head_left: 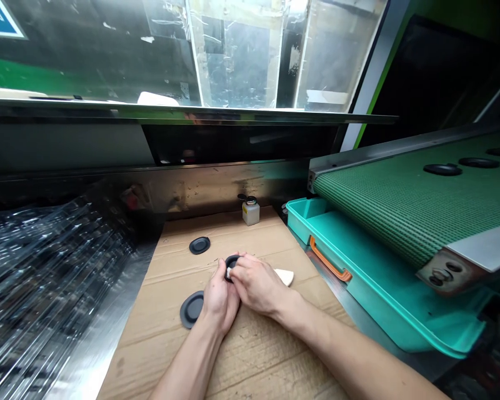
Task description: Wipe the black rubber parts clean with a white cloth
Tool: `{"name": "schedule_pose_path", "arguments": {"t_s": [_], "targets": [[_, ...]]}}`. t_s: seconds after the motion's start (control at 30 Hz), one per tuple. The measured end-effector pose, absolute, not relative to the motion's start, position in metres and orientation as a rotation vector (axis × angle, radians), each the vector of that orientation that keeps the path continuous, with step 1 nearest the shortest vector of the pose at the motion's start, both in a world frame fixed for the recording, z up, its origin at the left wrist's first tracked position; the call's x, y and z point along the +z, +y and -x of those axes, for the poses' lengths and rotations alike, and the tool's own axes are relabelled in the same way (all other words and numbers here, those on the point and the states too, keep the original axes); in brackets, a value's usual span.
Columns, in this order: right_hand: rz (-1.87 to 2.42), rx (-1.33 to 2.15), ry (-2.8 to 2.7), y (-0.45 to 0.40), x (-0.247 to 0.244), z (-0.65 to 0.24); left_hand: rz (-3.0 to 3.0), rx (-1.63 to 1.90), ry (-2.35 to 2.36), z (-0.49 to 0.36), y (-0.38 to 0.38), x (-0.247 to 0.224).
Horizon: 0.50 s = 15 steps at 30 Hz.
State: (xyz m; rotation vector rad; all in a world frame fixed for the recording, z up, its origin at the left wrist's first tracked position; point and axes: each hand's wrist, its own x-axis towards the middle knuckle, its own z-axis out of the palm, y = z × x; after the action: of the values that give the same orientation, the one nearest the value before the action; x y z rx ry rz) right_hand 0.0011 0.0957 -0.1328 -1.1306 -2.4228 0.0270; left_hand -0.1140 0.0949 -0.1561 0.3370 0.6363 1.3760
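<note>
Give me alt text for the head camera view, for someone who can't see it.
A left hand and right hand hold a black disc and something white over a cardboard sheet. Two similar discs and a small bottle rest on the cardboard. At right, a green conveyor belt carrying more discs overhangs a teal tray.

This looks like a factory workshop. On the right is a wide green conveyor belt [400, 205] with metal sides [489, 244], and flat, round black pieces [442, 169] lie on top of it. More pieces of the same kind are on a big brown cardboard sheet [150, 344], which covers part of a shiny metal worktop [102, 350]. A blue-green plastic box [379, 286] with an orange handle [327, 264] sits partly under the belt, and a heap of shiny see-through plastic [45, 278] is on the left.
</note>
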Motion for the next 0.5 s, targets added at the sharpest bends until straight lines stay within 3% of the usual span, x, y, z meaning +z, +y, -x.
{"name": "schedule_pose_path", "arguments": {"t_s": [0.17,0.37,0.5], "targets": [[1.356,-0.061,-2.404,0.096,-0.131,-0.01,-0.391,1.358,0.609,0.113,0.095,-0.158],[1.114,0.064,-2.522,0.102,-0.129,-0.012,-0.357,1.365,0.63,0.11,0.095,-0.157],[1.287,0.029,-2.433,0.098,-0.128,-0.015,-0.376,1.34,0.627,0.111,0.095,-0.155]]}}
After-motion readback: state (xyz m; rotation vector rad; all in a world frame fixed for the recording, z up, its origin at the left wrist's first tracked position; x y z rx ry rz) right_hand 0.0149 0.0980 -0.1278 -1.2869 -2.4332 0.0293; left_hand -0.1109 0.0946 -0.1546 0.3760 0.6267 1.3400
